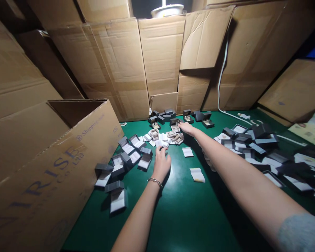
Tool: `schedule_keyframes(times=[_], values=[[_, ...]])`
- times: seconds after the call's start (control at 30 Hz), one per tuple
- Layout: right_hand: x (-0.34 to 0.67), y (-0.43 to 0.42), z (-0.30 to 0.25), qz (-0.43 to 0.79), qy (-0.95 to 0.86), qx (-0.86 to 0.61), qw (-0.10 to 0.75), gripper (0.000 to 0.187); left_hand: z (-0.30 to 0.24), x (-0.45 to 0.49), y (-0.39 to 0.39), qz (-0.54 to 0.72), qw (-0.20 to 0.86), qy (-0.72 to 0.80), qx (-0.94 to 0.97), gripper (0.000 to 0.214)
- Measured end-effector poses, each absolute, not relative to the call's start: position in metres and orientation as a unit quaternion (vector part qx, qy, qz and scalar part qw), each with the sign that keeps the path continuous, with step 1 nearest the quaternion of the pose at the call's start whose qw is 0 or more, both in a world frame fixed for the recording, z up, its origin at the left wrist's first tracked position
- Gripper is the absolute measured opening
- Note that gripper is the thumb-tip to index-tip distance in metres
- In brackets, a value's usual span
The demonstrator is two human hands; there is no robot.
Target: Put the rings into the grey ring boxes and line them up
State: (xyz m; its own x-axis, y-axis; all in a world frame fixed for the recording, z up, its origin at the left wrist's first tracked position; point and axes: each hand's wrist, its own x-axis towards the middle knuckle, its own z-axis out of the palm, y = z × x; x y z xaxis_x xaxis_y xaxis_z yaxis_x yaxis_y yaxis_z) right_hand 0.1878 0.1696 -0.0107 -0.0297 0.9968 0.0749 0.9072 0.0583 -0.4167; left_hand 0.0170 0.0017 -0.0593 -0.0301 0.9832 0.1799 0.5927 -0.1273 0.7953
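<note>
Black open boxes (114, 187) hold white inserts (118, 202); right hand (186, 128) at farther box (174, 121).

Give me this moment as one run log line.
Left hand: at white pads | Right hand: at dark jewelry box, lid open | Surface: green tabletop

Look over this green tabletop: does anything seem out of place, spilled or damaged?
Yes: one white rectangular pad and a second, yellow-edged white pad lie apart from the jumbled white-pad heap on the green tabletop, looking strayed. I see no clear spill or damage.
</note>
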Motion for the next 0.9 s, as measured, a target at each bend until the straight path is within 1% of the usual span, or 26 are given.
schedule_keyframes(times=[0.13, 0.23, 0.27, 0.3, 0.33, 0.37, 0.43, 0.47, 0.5, 0.57, 0.63, 0.67, 0.73, 0.8, 0.9], values=[[0.193, 0.156, 0.002, 0.121, -0.651, -0.700, 0.267, 0.042, -0.059, 0.016, 0.004, 0.414, 0.260, 0.587, 0.646, 0.031], [0.201, 0.124, -0.001, 0.115, -0.626, -0.684, 0.356, 0.048, -0.058, 0.017, 0.005, 0.448, 0.300, 0.559, 0.629, 0.031], [0.203, 0.109, -0.006, 0.132, -0.606, -0.654, 0.434, 0.047, -0.058, 0.018, 0.004, 0.458, 0.320, 0.551, 0.620, 0.033], [0.204, 0.093, -0.012, 0.152, -0.587, -0.624, 0.493, 0.047, -0.059, 0.019, 0.004, 0.465, 0.339, 0.543, 0.612, 0.038], [0.203, 0.077, -0.019, 0.173, -0.573, -0.603, 0.527, 0.047, -0.059, 0.020, 0.003, 0.469, 0.353, 0.535, 0.608, 0.046], [0.201, 0.060, -0.026, 0.196, -0.569, -0.590, 0.538, 0.048, -0.060, 0.021, 0.002, 0.470, 0.361, 0.526, 0.610, 0.057], [0.194, 0.031, -0.039, 0.244, -0.584, -0.572, 0.522, 0.049, -0.062, 0.022, 0.000, 0.467, 0.351, 0.508, 0.633, 0.078], [0.189, 0.019, -0.044, 0.262, -0.597, -0.562, 0.510, 0.048, -0.062, 0.022, 0.000, 0.463, 0.336, 0.502, 0.648, 0.084], [0.185, 0.009, -0.047, 0.277, -0.607, -0.549, 0.503, 0.045, -0.062, 0.022, -0.001, 0.458, 0.321, 0.499, 0.662, 0.084], [0.180, -0.003, -0.049, 0.292, -0.628, -0.523, 0.498, 0.039, -0.059, 0.021, -0.002, 0.446, 0.306, 0.505, 0.672, 0.072], [0.181, -0.007, -0.048, 0.273, -0.638, -0.511, 0.508, 0.035, -0.056, 0.021, -0.002, 0.440, 0.315, 0.525, 0.657, 0.055], [0.184, -0.006, -0.047, 0.249, -0.640, -0.514, 0.514, 0.035, -0.054, 0.021, -0.002, 0.442, 0.323, 0.538, 0.641, 0.050], [0.192, -0.003, -0.047, 0.188, -0.650, -0.536, 0.505, 0.033, -0.052, 0.021, -0.002, 0.453, 0.334, 0.564, 0.604, 0.049], [0.200, -0.001, -0.050, 0.133, -0.672, -0.578, 0.445, 0.030, -0.053, 0.021, -0.002, 0.467, 0.343, 0.584, 0.569, 0.052], [0.207, -0.001, -0.056, 0.094, -0.710, -0.633, 0.294, 0.035, -0.058, 0.021, 0.000, 0.496, 0.381, 0.579, 0.524, 0.057]])
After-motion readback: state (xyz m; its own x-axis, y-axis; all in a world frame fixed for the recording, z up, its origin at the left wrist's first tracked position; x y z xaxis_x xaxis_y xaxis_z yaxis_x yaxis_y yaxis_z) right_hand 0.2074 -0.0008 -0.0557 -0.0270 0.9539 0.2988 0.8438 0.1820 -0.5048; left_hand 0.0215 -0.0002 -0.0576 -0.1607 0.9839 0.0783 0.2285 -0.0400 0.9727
